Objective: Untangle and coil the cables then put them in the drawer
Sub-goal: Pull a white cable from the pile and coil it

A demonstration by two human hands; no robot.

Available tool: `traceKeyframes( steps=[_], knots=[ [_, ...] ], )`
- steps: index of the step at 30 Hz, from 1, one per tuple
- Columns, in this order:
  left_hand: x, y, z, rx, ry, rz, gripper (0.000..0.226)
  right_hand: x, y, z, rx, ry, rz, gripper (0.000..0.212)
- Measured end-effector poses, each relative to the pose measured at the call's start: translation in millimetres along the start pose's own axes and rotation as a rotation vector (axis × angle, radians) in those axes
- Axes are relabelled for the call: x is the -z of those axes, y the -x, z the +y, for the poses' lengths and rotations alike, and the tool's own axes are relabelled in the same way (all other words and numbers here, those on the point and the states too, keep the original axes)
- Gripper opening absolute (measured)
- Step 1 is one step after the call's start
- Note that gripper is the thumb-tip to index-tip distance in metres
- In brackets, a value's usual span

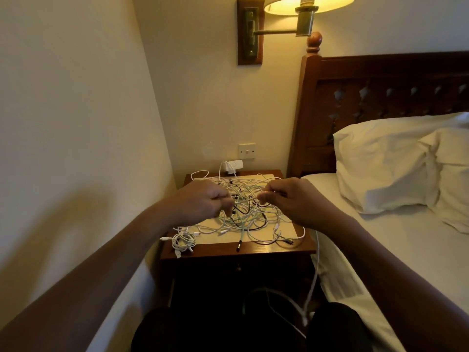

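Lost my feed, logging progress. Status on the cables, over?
On one pale strand, left hand and right hand pinching, above the tangle. One small bundle coiled, front left of nightstand. One loose cable hangs off its right edge.

surface: dark wooden nightstand (266, 251) | centre: pale mat (228, 238) under cable tangle (243, 212), white and black | near left: 1 small white cable bundle (183, 241) | right edge: 1 white cable (315, 270) hanging off

Tangled heap of mostly white cables (250, 219) on the nightstand (253, 250), small, perhaps coiled bundle (183, 240) front-left.
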State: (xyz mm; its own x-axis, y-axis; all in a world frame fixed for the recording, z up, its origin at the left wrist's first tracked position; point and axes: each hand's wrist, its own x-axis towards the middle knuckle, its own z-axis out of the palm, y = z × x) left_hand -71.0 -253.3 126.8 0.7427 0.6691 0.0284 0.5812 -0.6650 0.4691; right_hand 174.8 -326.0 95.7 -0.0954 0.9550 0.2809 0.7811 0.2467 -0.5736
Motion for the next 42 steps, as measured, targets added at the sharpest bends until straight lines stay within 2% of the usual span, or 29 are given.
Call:
traceKeyframes(
  steps=[3, 6, 8, 12, 17, 19, 22, 24, 26, 27, 29, 32, 33, 35, 38, 40, 42],
  knots=[
    [4, 20, -3, 0.006, 0.384, -0.176, 0.033, -6, 5, 35, -0.053, -0.045, -0.03, 0.027],
    [1, 31, -18, -0.023, 0.836, -0.16, 0.031, -17, 14, 67, -0.161, -0.103, -0.018, 0.027],
    [0, 36, -26, -0.059, 1.099, -0.057, 0.031, -25, 21, 93, -0.231, -0.107, 0.021, 0.027],
    [2, 38, -25, -0.081, 1.32, 0.215, 0.034, -38, 38, 133, -0.357, -0.074, 0.037, 0.024],
    [19, 37, -30, -0.161, 1.681, 0.441, 0.036, -49, 66, 164, -0.444, 0.058, 0.027, 0.021],
    [19, 33, -30, -0.154, 1.712, 0.463, 0.032, -51, 72, 168, -0.503, 0.094, -0.03, 0.022],
    [5, 25, -17, -0.073, 1.544, 0.408, 0.03, -52, 71, 162, -0.565, 0.171, -0.227, 0.014],
    [-6, 19, -4, -0.045, 1.379, 0.328, 0.023, -49, 60, 143, -0.517, 0.156, -0.301, 0.041],
    [-16, 13, 7, -0.021, 1.283, 0.251, 0.022, -46, 44, 105, -0.414, -0.051, -0.243, 0.065],
    [-21, 10, 13, -0.002, 1.262, 0.218, 0.023, -44, 36, 81, -0.347, -0.168, -0.188, 0.069],
    [-30, 6, 23, 0.021, 1.262, 0.16, 0.024, -42, 23, 36, -0.207, -0.319, -0.067, 0.061],
    [-32, 3, 31, 0.02, 1.372, 0.127, 0.026, -46, 12, -6, -0.073, -0.352, 0.052, 0.02],
    [-29, 3, 31, 0.019, 1.427, 0.133, 0.027, -50, 12, -9, -0.054, -0.356, 0.068, 0.016],
    [-23, 3, 26, 0.012, 1.494, 0.145, 0.025, -61, 15, -3, -0.085, -0.388, 0.059, 0.027],
    [-16, 4, 16, -0.009, 1.542, 0.191, 0.032, -76, 23, 12, -0.142, -0.391, 0.029, 0.03],
    [-12, 2, 7, -0.041, 1.575, 0.28, 0.039, -85, 32, 11, -0.127, -0.321, -0.024, 0.028],
    [-9, -3, 1, -0.071, 1.513, 0.388, 0.037, -90, 43, -3, -0.07, -0.211, -0.115, 0.026]
  ],
)
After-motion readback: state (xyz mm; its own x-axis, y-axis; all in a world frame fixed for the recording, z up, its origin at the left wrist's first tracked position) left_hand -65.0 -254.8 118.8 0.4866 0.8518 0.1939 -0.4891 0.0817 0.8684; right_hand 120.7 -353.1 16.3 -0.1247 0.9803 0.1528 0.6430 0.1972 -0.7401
